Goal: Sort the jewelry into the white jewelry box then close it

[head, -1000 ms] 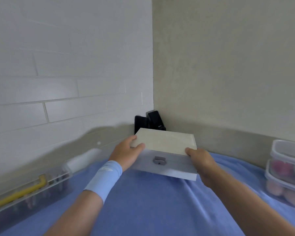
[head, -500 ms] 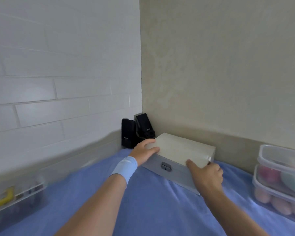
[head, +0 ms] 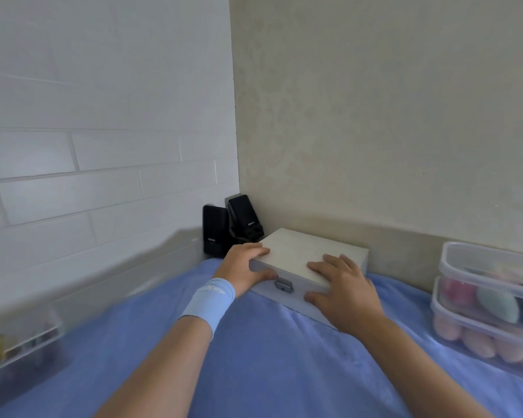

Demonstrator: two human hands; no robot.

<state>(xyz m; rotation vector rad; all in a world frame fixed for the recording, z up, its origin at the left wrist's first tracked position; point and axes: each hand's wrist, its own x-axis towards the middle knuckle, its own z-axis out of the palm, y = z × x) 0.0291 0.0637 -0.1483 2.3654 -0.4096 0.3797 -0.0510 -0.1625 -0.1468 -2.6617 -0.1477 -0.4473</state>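
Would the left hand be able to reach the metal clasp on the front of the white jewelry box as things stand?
Probably yes: the left hand already grips the white jewelry box at its left corner, its thumb just beside the metal clasp, which shows uncovered.

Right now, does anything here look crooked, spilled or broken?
Nothing spilled or broken. The white jewelry box sits closed but skewed in the corner, not square to either wall. Both hands, left and right, rest on it.
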